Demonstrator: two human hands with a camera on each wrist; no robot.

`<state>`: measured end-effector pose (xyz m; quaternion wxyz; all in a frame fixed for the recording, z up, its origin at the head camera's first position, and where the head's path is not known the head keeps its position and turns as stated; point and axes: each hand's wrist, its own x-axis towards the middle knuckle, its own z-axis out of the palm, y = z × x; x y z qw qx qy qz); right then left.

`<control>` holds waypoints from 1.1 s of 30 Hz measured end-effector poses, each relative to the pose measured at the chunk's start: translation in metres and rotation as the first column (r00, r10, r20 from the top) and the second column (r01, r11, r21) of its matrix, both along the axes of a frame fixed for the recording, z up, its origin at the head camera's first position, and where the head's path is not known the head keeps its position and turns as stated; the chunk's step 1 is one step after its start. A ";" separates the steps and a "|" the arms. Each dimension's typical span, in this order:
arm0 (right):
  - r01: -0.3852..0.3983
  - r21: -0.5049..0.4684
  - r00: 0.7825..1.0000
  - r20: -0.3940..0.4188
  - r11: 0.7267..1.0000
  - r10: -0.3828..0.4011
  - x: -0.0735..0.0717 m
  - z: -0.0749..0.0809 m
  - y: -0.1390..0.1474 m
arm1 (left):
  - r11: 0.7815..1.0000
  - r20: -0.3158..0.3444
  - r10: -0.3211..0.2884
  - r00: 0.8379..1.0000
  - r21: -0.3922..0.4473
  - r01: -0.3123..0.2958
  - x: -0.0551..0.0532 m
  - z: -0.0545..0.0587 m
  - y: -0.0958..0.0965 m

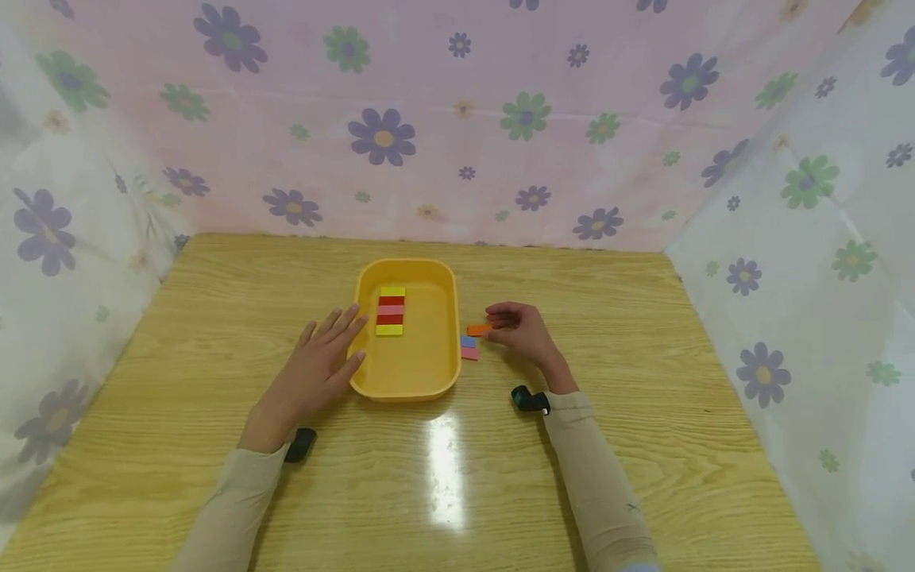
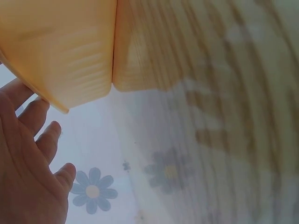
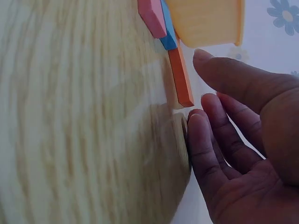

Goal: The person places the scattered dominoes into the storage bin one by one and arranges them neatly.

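Note:
A yellow plastic tray (image 1: 411, 373) holds a row of flat blocks (image 1: 390, 311) in yellow, red and pink, laid edge to edge near its left wall. My left hand (image 1: 318, 369) lies along the tray's left rim with fingers spread and fairly straight; the left wrist view shows its fingertips (image 2: 39, 109) at the rim. To the right of the tray, an orange block (image 3: 181, 77) lies flat on the table, beside a blue block (image 1: 468, 342) and a pink block (image 1: 469, 353). Around the orange block's near end, my right hand (image 1: 525, 330) holds its thumb and fingers apart, gripping nothing.
The wood-grain table (image 1: 643, 477) reaches back to a flowered cloth (image 1: 457, 143), which also hangs on both sides. Dark wrist cameras sit at the left cuff (image 1: 300, 445) and the right cuff (image 1: 529, 399). Light glares off the table in front of the tray.

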<state>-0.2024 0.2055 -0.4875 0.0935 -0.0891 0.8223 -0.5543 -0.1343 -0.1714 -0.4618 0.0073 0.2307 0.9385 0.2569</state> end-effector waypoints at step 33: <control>-0.203 0.365 0.978 0.041 0.909 0.202 -0.014 0.016 -0.009 | 0.999 -0.001 0.004 1.000 0.032 -0.004 0.000 -0.008 0.000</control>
